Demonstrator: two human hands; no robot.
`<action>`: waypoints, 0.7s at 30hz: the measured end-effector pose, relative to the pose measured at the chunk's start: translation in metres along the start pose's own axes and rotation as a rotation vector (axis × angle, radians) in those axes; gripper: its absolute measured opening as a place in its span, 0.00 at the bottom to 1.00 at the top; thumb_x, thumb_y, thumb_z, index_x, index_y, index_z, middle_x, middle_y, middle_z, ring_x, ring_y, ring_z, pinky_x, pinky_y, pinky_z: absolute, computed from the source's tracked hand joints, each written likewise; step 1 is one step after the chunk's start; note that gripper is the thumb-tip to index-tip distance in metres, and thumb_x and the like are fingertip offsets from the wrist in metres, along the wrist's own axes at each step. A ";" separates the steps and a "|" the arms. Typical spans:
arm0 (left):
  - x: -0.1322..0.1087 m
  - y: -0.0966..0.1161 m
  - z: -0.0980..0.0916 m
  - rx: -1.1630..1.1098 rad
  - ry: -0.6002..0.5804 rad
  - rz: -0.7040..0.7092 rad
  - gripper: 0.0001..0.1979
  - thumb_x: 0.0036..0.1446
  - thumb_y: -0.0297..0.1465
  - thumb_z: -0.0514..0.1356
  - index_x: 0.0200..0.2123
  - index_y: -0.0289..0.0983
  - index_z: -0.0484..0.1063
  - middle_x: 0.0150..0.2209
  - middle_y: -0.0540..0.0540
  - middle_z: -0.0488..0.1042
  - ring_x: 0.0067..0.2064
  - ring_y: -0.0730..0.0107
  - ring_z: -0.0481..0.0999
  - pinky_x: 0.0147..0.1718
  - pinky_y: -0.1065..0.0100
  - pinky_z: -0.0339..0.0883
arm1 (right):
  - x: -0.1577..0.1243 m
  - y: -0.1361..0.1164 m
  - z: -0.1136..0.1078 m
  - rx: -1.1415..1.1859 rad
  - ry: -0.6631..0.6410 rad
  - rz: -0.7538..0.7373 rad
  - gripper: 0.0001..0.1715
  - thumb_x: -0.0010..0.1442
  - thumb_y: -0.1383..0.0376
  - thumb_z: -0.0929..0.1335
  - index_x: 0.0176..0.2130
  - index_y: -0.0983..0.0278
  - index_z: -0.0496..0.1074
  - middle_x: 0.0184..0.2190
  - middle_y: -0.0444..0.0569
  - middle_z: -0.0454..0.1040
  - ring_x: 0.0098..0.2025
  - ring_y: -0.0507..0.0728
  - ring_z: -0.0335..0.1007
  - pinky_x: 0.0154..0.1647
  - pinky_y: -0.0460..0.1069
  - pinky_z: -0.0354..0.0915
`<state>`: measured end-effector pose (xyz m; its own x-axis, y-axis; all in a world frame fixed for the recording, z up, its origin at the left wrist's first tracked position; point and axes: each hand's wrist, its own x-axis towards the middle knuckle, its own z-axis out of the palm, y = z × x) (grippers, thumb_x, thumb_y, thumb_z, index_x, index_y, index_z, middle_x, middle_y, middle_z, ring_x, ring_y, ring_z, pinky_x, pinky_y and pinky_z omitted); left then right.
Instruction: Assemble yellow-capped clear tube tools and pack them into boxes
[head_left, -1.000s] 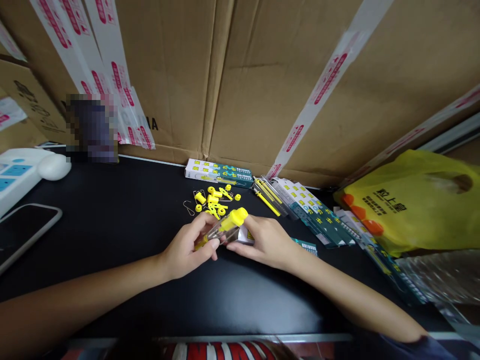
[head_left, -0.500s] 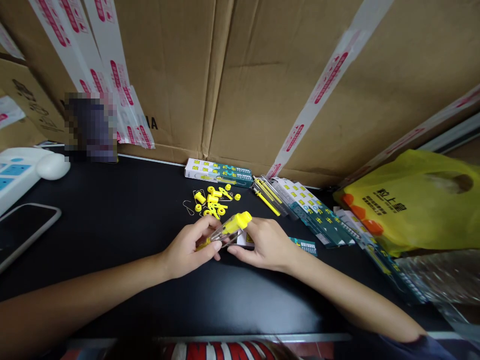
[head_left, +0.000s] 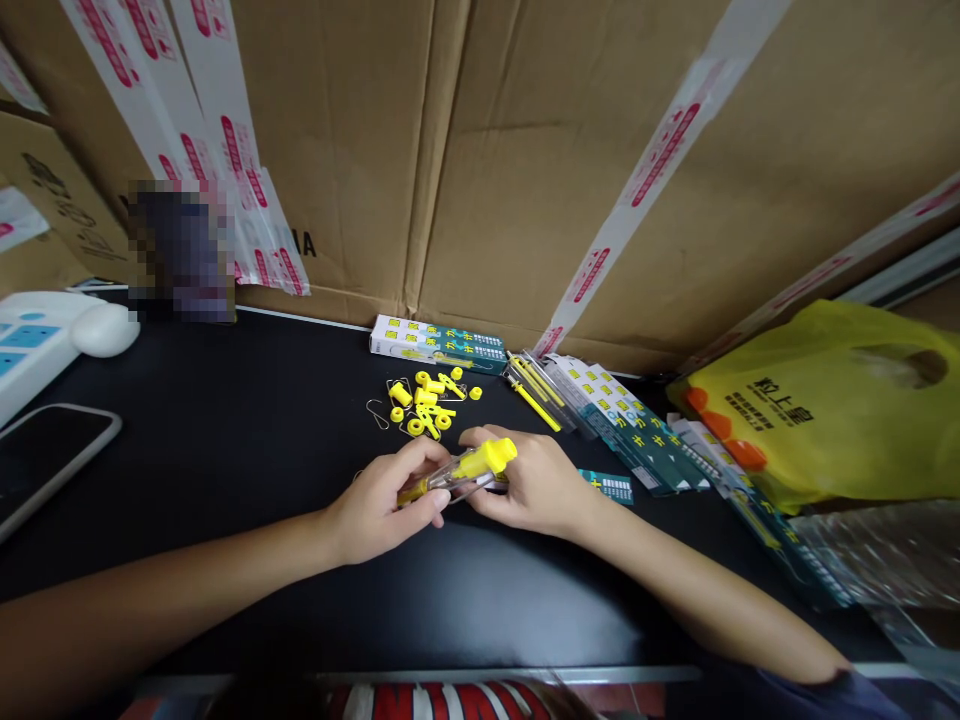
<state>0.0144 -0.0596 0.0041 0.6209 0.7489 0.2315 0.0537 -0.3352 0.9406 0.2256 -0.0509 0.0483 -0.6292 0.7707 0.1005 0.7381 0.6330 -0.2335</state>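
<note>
Gripping the yellow-capped clear tube (head_left: 466, 463) between thumb and fingers, the left hand (head_left: 382, 510) holds it aslant over the middle of the desk (head_left: 300, 420), while the right hand (head_left: 544, 485) curls round a printed box (head_left: 609, 487), largely hidden. If that pinch loosens on the smooth plastic, the tube could slip and scatter the loose yellow parts (head_left: 425, 398) just beyond on the far side — compared with half a second ago, its capped end sits slightly farther right and nearer.

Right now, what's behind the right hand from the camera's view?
A box shows its teal printed end past the right hand. The hand covers the box's middle and whatever else lies behind.
</note>
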 end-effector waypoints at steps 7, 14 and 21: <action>0.007 -0.001 -0.005 0.078 0.114 -0.090 0.08 0.62 0.33 0.53 0.42 0.36 0.62 0.35 0.50 0.70 0.24 0.80 0.72 0.26 0.73 0.66 | 0.001 0.008 -0.008 -0.078 0.055 0.007 0.18 0.57 0.53 0.65 0.36 0.66 0.69 0.31 0.50 0.73 0.29 0.55 0.69 0.28 0.47 0.57; 0.010 0.000 -0.007 0.134 0.059 -0.161 0.11 0.62 0.34 0.53 0.45 0.35 0.66 0.30 0.52 0.70 0.21 0.80 0.69 0.23 0.75 0.63 | -0.002 0.017 -0.024 -0.094 0.119 0.026 0.20 0.56 0.53 0.67 0.42 0.64 0.66 0.34 0.48 0.74 0.30 0.54 0.69 0.29 0.47 0.60; 0.013 0.003 -0.008 0.198 0.025 -0.143 0.13 0.62 0.35 0.52 0.44 0.35 0.70 0.37 0.47 0.75 0.23 0.80 0.68 0.23 0.75 0.64 | -0.005 0.020 -0.030 -0.276 0.178 -0.037 0.20 0.59 0.52 0.64 0.44 0.64 0.65 0.34 0.49 0.74 0.32 0.55 0.71 0.28 0.48 0.61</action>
<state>0.0163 -0.0462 0.0121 0.5767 0.8098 0.1080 0.2931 -0.3285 0.8978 0.2508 -0.0403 0.0721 -0.6219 0.7323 0.2774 0.7693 0.6376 0.0417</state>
